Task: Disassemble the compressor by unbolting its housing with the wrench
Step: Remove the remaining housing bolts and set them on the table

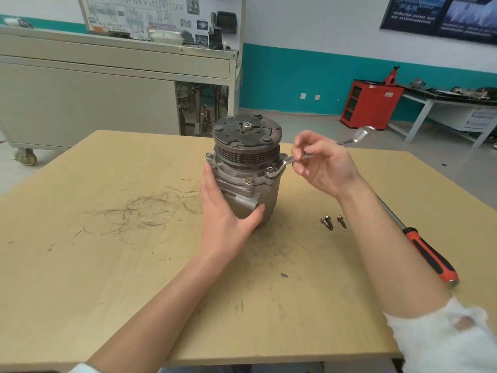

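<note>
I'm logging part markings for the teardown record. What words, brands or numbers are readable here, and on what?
No text here can be read.
wall chart: diagrams and print, too small and blurred.
dark poster: white lines of text, blurred.
red cabinet: white stickers, too small.
compressor and wrench: no marking visible.

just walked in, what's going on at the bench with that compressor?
A person is unbolting the compressor, which stands upright on the table. The left hand grips its body to steady it. The right hand pinches the wrench, whose head sits at a bolt on the right of the housing flange. Two loose bolts lie on the table beside a red-handled tool. Other flange bolts remain in.
</note>
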Demonstrator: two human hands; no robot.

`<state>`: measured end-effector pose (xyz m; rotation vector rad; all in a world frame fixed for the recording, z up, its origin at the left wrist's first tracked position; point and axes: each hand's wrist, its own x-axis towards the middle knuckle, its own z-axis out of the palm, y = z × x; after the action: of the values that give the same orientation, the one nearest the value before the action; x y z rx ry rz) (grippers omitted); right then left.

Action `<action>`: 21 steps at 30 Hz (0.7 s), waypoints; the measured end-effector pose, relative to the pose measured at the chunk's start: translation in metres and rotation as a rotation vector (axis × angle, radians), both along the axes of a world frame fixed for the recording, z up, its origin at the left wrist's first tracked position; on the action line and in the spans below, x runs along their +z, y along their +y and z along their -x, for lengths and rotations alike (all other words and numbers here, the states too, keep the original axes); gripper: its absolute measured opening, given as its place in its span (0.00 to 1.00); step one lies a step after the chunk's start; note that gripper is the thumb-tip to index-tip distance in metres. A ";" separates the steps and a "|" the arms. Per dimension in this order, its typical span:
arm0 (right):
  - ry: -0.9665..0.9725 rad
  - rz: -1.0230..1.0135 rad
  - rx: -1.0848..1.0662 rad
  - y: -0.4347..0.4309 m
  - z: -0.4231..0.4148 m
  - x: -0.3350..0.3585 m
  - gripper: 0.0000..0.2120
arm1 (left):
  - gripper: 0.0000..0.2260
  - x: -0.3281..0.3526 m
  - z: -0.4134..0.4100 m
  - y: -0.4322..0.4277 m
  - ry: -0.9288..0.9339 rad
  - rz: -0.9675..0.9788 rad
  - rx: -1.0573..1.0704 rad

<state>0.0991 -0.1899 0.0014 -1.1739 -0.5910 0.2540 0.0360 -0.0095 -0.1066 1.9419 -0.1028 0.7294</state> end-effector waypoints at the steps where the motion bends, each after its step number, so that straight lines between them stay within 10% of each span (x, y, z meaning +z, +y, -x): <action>1: 0.039 0.001 0.023 0.003 -0.009 0.003 0.15 | 0.53 0.000 0.000 0.000 -0.003 0.000 -0.001; 8: 0.077 -0.082 -0.083 0.012 -0.020 0.004 0.08 | 0.53 0.001 0.001 0.000 -0.014 -0.014 0.011; 14: -0.138 0.281 -0.192 -0.009 0.043 0.037 0.11 | 0.54 0.000 0.000 0.000 -0.007 -0.022 0.016; 21: -1.203 0.804 -1.019 0.049 0.103 -0.017 0.06 | 0.52 0.004 0.002 -0.001 0.006 0.001 0.005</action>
<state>-0.0041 -0.1411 -0.0155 -2.2321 -0.8388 -1.2902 0.0340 -0.0102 -0.1029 1.9434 -0.0942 0.7267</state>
